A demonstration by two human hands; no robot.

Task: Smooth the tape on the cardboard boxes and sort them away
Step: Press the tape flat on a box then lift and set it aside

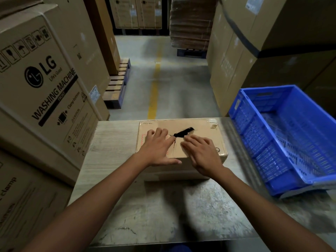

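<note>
- A tall brown cardboard carton printed with "LG" and "WASHING MACHINE" (45, 84) stands at the far left, hard against the table's left edge, with another printed brown carton beneath it
- A wooden slatted pallet with a blue frame (118, 82) lies on the floor behind that carton, beside the aisle
- A painted yellow line (153, 91) runs down the grey concrete floor, straight away from the table's far edge
- The scuffed grey metal table (163, 206) fills the lower middle of the view, both bare forearms reaching across it
- The left hand (156, 148) lies flat on the left part of the box top, fingers straight and close together, thumb spread wide over the near edge; it grips nothing
- The small flat brown cardboard box (205, 135) sits at the far middle of the table, close to the far edge, with a black smear (183, 132) across its top seam between the two hands and a scrap of pale tape (212, 122) at its far right corner
- The right hand (201, 153) presses on the right part of the top, fingers straight and slightly fanned, pointing toward the seam; it pinches nothing
- A blue perforated plastic crate (254, 128) rests tilted at the table's right, near the box but not touching it
- Large plain brown cartons (272, 51) are stacked behind the crate
</note>
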